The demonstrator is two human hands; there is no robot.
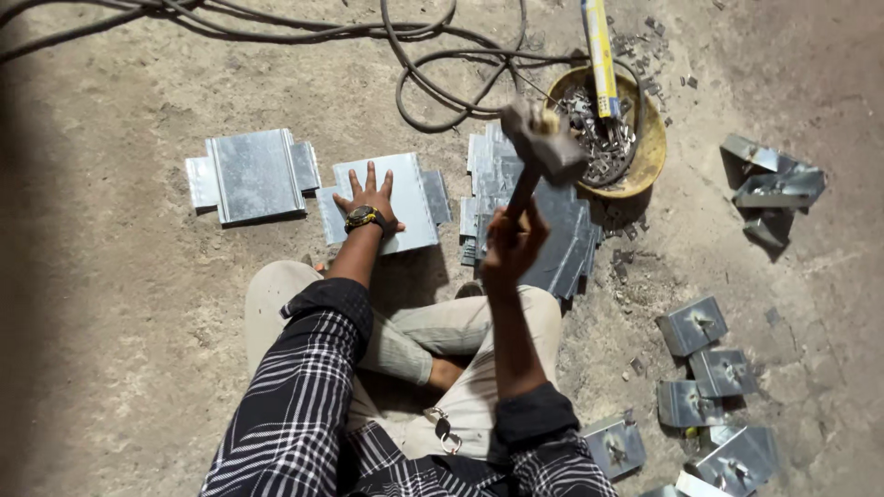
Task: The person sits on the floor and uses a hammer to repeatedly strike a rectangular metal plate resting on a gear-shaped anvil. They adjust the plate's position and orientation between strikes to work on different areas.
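My left hand (370,200) lies flat, fingers spread, on a notched galvanized metal sheet (405,189) on the ground in front of my crossed legs. A watch sits on that wrist. My right hand (512,244) grips the wooden handle of a hammer (543,143), raised with its blurred steel head above a stack of similar metal sheets (562,244). A second flat sheet (250,173) lies to the left of my left hand.
A round yellow pan (650,147) of small metal scraps sits beyond the stack, a yellow-banded tool (600,55) resting across it. Dark cables (424,46) coil along the top. Folded metal brackets lie at right (772,189) and lower right (707,368). Dirt floor all round.
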